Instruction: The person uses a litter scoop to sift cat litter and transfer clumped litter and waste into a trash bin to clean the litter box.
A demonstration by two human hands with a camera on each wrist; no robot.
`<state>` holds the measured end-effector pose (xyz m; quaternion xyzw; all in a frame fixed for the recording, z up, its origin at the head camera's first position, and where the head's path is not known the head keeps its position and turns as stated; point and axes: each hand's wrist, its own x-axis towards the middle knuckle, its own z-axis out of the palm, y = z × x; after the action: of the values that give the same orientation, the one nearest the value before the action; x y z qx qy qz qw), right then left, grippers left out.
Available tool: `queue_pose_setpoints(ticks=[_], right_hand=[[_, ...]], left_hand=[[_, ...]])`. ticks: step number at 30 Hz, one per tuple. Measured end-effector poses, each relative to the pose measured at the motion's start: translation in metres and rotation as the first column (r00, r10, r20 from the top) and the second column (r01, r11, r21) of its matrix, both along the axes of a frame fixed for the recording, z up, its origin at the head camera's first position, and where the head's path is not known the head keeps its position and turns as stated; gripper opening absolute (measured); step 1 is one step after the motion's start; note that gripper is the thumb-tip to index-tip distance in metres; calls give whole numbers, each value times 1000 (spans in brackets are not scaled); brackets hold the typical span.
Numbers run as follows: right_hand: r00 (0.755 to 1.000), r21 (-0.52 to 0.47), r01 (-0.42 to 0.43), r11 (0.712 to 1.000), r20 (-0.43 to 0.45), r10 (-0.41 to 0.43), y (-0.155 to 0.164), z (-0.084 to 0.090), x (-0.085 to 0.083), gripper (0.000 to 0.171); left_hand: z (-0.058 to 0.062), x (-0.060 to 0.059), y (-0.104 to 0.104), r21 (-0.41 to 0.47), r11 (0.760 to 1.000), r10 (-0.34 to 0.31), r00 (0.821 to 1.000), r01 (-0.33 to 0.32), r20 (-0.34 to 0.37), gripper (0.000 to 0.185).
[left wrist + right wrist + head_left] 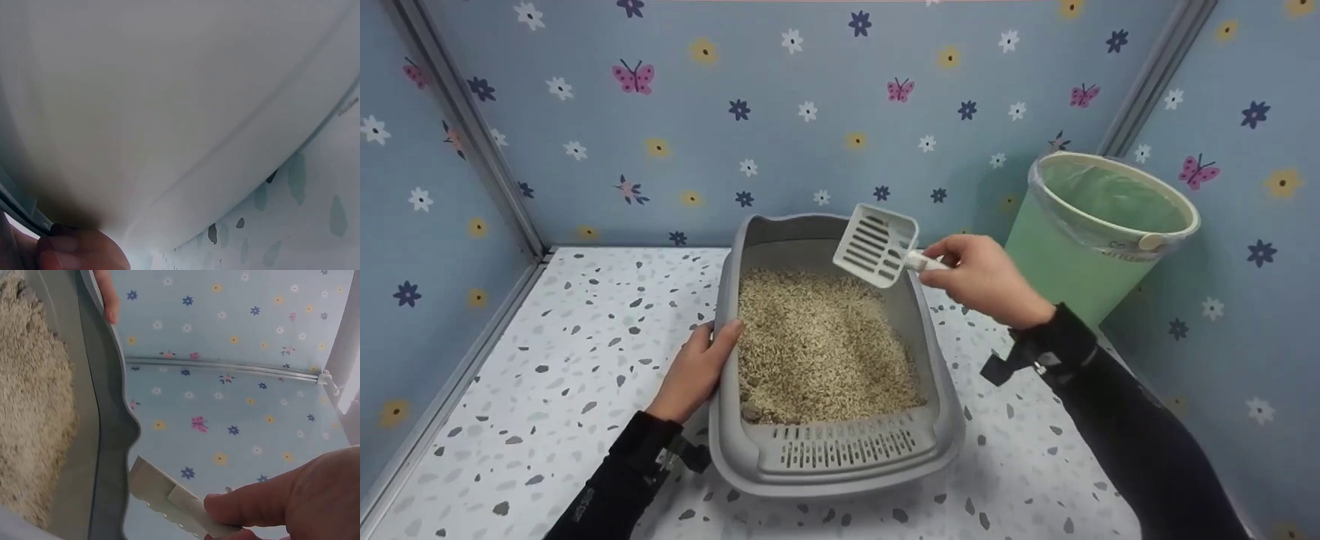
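Observation:
A grey litter box (840, 484) with a slotted front ledge stands on the speckled surface, holding pale granular litter (825, 345). My left hand (695, 375) grips its left rim, thumb on top; the left wrist view shows fingertips (84, 253) under the rim beside the box's outer wall (169, 112). Above the box's right rear side, my right hand (986, 277) holds a white slotted litter scoop (877, 244) by its handle. No litter shows on the scoop, which is tilted and clear of the litter. A darker clump (751, 411) lies in the front left corner.
To the right rear stands a green bin (1072, 255) lined with a clear bag, its top open. Blue flowered panels (810, 75) wall the back and both sides. The white speckled tabletop (577, 360) extends around the box.

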<state>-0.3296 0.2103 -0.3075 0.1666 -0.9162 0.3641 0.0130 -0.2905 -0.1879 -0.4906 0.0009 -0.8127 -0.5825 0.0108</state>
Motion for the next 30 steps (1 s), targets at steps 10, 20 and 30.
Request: queue_pose_setpoints(ticks=[10,20,30], right_hand=[[984,2,-29,1000,176,29,-62,-55,-16,24],[911,-199,-65,978,389,140,-93,-96,-34,7],[955,288,-204,936,270,126,-104,-126,-42,29]], left_hand=[[-2,-1,0,3,1000,-1,1000,1,1,91],[-3,0,-1,-14,1000,6,1000,-6,3,91],[-2,-2,0,-19,1000,13,1000,-13,-15,89]])
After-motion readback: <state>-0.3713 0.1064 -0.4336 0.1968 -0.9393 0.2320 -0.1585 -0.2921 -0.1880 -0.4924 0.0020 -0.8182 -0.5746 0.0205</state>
